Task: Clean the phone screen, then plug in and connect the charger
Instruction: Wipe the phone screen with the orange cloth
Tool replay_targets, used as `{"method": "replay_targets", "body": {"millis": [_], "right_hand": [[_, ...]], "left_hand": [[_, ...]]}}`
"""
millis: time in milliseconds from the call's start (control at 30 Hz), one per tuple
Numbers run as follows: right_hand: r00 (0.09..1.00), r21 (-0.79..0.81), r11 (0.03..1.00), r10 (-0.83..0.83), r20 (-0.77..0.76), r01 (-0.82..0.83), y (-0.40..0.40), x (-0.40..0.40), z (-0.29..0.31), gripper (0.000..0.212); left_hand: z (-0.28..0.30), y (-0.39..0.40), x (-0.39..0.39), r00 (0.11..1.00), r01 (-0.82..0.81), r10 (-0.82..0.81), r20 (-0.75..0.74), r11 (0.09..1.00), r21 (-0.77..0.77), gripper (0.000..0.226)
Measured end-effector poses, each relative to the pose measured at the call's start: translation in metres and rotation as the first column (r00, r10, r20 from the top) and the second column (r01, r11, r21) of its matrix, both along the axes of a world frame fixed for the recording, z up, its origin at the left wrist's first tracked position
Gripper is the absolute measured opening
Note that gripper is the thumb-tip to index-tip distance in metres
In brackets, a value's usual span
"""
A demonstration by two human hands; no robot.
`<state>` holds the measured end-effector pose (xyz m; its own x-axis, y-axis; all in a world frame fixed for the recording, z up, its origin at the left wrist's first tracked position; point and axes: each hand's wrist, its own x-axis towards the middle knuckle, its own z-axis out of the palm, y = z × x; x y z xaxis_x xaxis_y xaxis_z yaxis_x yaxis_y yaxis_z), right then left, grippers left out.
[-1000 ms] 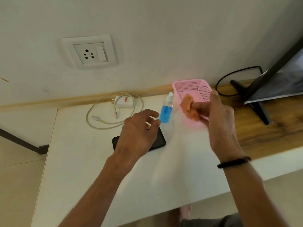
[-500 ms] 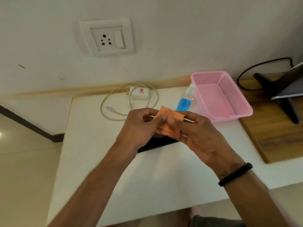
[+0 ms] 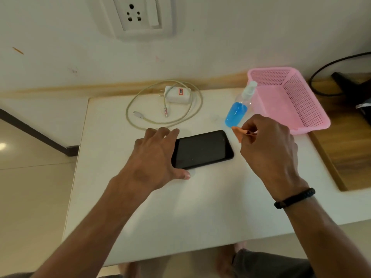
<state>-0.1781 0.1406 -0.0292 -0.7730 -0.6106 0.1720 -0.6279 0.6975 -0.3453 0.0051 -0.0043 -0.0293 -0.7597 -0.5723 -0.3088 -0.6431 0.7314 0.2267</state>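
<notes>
A black phone (image 3: 202, 149) lies screen up on the white table (image 3: 180, 213). My left hand (image 3: 154, 157) rests spread over the phone's left end, thumb on the table at its near edge, fingers at its far edge. My right hand (image 3: 265, 145) hovers just right of the phone, closed on a crumpled orange cloth (image 3: 240, 131) that pokes out toward the phone. A white charger (image 3: 177, 94) with its coiled cable (image 3: 140, 119) lies unplugged at the back of the table. The wall socket (image 3: 138, 16) is above it.
A spray bottle of blue liquid (image 3: 237, 111) stands behind my right hand, touching a pink mesh basket (image 3: 313, 109). A wooden desk (image 3: 345, 153) with a black stand and black cable adjoins on the right. The floor drops off to the left.
My hands, together on the cloth half a second ago, have parted. The left went down onto the phone's left end; the right kept the cloth and moved to the phone's right.
</notes>
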Motion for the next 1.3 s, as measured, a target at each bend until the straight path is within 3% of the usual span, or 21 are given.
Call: {"method": "replay_targets", "body": {"millis": [133, 300, 400, 767, 833, 900, 1067, 1300], "right_hand": [[0.996, 0.064, 0.997, 0.029, 0.079, -0.034, -0.010, 0.008, -0.008, 0.013], [0.974, 0.011, 0.997, 0.077, 0.213, -0.081, -0.009, 0.011, -0.012, 0.001], [0.949, -0.010, 0.992, 0.125, 0.289, -0.128, -0.008, 0.011, -0.011, 0.022], [0.955, 0.031, 0.977, 0.201, 0.220, -0.213, -0.009, 0.021, -0.007, 0.020], [0.955, 0.099, 0.967, 0.209, 0.212, -0.233, -0.009, 0.023, -0.009, 0.018], [0.956, 0.170, 0.952, 0.224, 0.188, -0.256, -0.011, 0.027, -0.009, 0.031], [0.957, 0.144, 0.954, 0.240, 0.159, -0.263, -0.013, 0.034, -0.009, 0.046], [0.930, 0.101, 0.936, 0.316, 0.190, -0.338, -0.016, 0.035, -0.011, 0.037]], "left_hand": [[-0.004, -0.001, 0.000, 0.999, -0.011, 0.013, -0.048, 0.999, 0.047, 0.081], [-0.009, -0.005, 0.013, 0.997, 0.039, -0.035, -0.072, 0.998, 0.054, 0.075], [-0.011, -0.009, 0.018, 0.992, 0.081, -0.074, -0.102, 0.995, 0.059, 0.076], [-0.015, -0.014, 0.019, 0.987, 0.105, -0.092, -0.130, 0.990, 0.094, 0.084], [-0.015, -0.014, 0.019, 0.987, 0.101, -0.088, -0.132, 0.990, 0.097, 0.083], [-0.015, -0.013, 0.018, 0.987, 0.102, -0.090, -0.132, 0.991, 0.092, 0.082], [-0.014, -0.012, 0.017, 0.989, 0.095, -0.085, -0.120, 0.992, 0.079, 0.083], [-0.015, -0.012, 0.016, 0.989, 0.091, -0.082, -0.121, 0.993, 0.069, 0.083]]}}
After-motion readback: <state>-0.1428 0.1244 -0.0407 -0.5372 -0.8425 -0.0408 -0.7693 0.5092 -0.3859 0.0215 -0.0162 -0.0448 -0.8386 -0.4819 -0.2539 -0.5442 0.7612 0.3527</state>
